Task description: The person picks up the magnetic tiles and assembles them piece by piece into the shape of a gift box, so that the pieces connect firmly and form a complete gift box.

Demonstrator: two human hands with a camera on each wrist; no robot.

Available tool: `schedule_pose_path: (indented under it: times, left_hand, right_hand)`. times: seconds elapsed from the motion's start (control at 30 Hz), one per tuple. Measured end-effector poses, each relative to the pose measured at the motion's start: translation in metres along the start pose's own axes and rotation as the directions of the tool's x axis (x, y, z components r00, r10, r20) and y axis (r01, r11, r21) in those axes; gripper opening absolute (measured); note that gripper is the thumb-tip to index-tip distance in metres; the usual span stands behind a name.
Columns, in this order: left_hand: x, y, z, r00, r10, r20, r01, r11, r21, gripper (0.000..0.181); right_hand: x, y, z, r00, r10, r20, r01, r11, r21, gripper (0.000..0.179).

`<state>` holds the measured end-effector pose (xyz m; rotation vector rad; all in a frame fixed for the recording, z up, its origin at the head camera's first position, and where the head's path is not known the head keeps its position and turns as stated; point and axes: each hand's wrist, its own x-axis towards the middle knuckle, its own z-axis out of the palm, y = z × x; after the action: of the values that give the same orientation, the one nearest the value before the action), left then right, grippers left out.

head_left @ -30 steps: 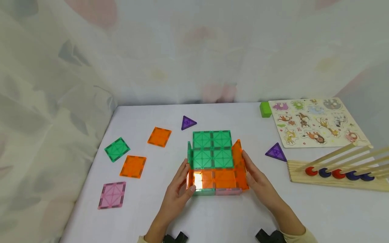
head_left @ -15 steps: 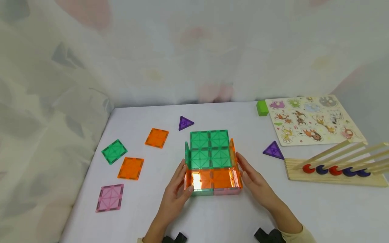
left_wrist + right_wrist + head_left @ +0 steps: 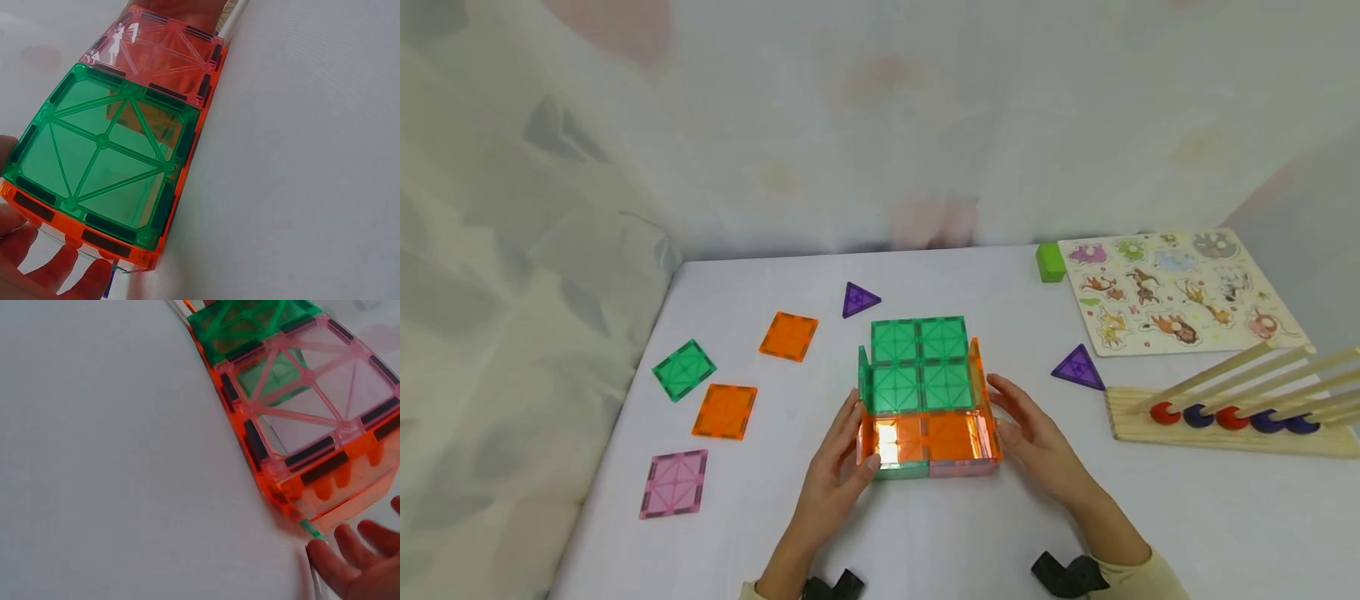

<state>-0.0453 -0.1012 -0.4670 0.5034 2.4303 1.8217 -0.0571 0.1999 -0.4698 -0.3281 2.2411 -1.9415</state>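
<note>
A low, open-topped structure of translucent magnetic tiles (image 3: 919,387) lies in the middle of the table in the head view. Its floor is green at the back and orange at the front. A green front tile (image 3: 106,150) and a pink front tile (image 3: 312,387) stand upright side by side. Upright green and orange tiles line the left side, orange ones the right. My left hand (image 3: 835,483) touches the orange left wall with nearly straight fingers, its thumb at the front left corner. My right hand (image 3: 1045,450) stands beside the right wall, fingers loosely bent, holding nothing.
Loose tiles lie to the left: a green square (image 3: 684,369), orange squares (image 3: 724,411) (image 3: 788,336) and a pink square (image 3: 673,484). Purple triangles (image 3: 860,299) (image 3: 1078,367) flank the structure. A green block (image 3: 1050,262), animal puzzle board (image 3: 1183,292) and wooden peg rack (image 3: 1217,442) stand right.
The right wall, leaning outward a second ago, has swung upright against the floor tiles. My right hand followed it inward, then drew slightly away. My left hand has kept its place at the structure.
</note>
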Motion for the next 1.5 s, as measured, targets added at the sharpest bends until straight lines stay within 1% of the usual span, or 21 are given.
schedule_pose_path:
  times: [0.13,0.2,0.27,0.37,0.43,0.5,0.53,0.6,0.67,0.73,0.8,0.87,0.93,1.0,1.03,1.1,1.23,1.27,1.37,1.43,1.5]
  left_hand:
    - [-0.001,-0.001,0.001,1.0,-0.009,-0.011,0.009,1.0,-0.013,0.064]
    - [-0.002,-0.001,0.001,1.0,-0.015,-0.014,0.015,1.0,-0.011,0.064]
    - [-0.004,-0.002,0.001,1.0,-0.016,-0.018,0.016,1.0,-0.009,0.063]
    - [-0.005,-0.002,0.001,1.0,-0.021,-0.013,0.021,1.0,-0.022,0.063]
    - [-0.005,-0.002,0.001,1.0,-0.015,-0.01,0.014,0.999,-0.042,0.063]
    - [-0.004,-0.001,0.002,1.0,-0.003,-0.005,0.003,0.998,-0.056,0.062]
    - [-0.004,-0.001,0.002,1.0,0.001,-0.005,-0.001,0.998,-0.058,0.062]
    - [-0.004,-0.001,0.003,1.0,0.002,0.002,-0.002,0.998,-0.061,0.062]
    - [-0.005,-0.001,0.004,1.0,-0.004,0.008,0.005,0.998,-0.058,0.063]
    - [-0.005,-0.001,0.005,1.0,-0.017,0.014,0.018,0.998,-0.058,0.064]
    - [-0.005,-0.001,0.004,0.999,-0.033,0.017,0.033,0.998,-0.055,0.064]
    - [-0.005,-0.001,0.003,0.999,-0.034,0.017,0.034,0.998,-0.043,0.065]
    - [-0.004,-0.001,0.002,0.999,-0.036,0.015,0.036,0.999,-0.039,0.065]
    - [-0.003,0.0,0.002,1.0,-0.027,0.008,0.027,0.999,-0.031,0.065]
    - [-0.003,0.0,0.002,1.0,-0.021,0.005,0.021,0.999,-0.029,0.065]
    - [-0.003,0.001,0.002,1.0,-0.023,-0.001,0.023,0.999,-0.031,0.064]
    - [-0.003,0.002,0.002,0.999,-0.032,-0.004,0.032,0.999,-0.024,0.062]
    - [-0.003,0.003,0.002,0.999,-0.038,-0.006,0.038,0.999,-0.02,0.062]
    - [-0.003,0.002,0.002,0.999,-0.046,-0.011,0.046,0.999,-0.012,0.062]
    - [-0.004,0.002,0.002,0.999,-0.048,-0.012,0.048,0.999,-0.013,0.062]
    - [-0.004,0.003,0.002,0.999,-0.038,-0.011,0.038,0.999,-0.015,0.062]
  right_hand:
    - [0.016,-0.007,-0.012,0.992,0.105,-0.067,-0.11,0.991,-0.079,0.048]
    - [0.029,-0.014,-0.02,0.983,0.159,-0.092,-0.169,0.977,-0.127,0.048]
    - [0.044,-0.024,-0.029,0.976,0.197,-0.092,-0.212,0.959,-0.187,0.049]
    - [0.071,-0.042,-0.038,0.981,0.192,-0.036,-0.193,0.925,-0.328,0.051]
    - [0.093,-0.053,-0.041,0.982,0.187,0.031,-0.157,0.892,-0.424,0.054]
    - [0.117,-0.058,-0.044,0.975,0.189,0.117,-0.104,0.853,-0.512,0.058]
    - [0.129,-0.058,-0.044,0.965,0.206,0.165,-0.085,0.833,-0.547,0.061]
    - [0.151,-0.055,-0.044,0.931,0.262,0.256,-0.055,0.791,-0.609,0.064]
    - [0.169,-0.052,-0.042,0.884,0.322,0.338,-0.011,0.738,-0.674,0.066]
    - [0.184,-0.052,-0.038,0.835,0.376,0.403,0.051,0.675,-0.736,0.068]
    - [0.196,-0.054,-0.031,0.792,0.426,0.437,0.096,0.62,-0.779,0.07]
    - [0.204,-0.059,-0.024,0.755,0.47,0.457,0.124,0.582,-0.804,0.071]
    - [0.209,-0.065,-0.017,0.728,0.513,0.455,0.133,0.546,-0.827,0.074]
    - [0.213,-0.068,-0.01,0.708,0.541,0.454,0.135,0.527,-0.839,0.076]
    - [0.212,-0.069,-0.008,0.705,0.55,0.448,0.136,0.516,-0.846,0.076]
    - [0.211,-0.07,-0.004,0.709,0.554,0.437,0.143,0.494,-0.858,0.076]
    - [0.209,-0.063,-0.002,0.739,0.53,0.416,0.142,0.482,-0.865,0.072]
    - [0.209,-0.062,-0.001,0.748,0.518,0.415,0.142,0.486,-0.862,0.071]
    - [0.209,-0.063,-0.001,0.778,0.472,0.415,0.137,0.518,-0.845,0.068]
    - [0.208,-0.066,-0.001,0.797,0.436,0.417,0.137,0.543,-0.829,0.064]
    - [0.208,-0.069,-0.001,0.812,0.398,0.427,0.146,0.57,-0.808,0.061]
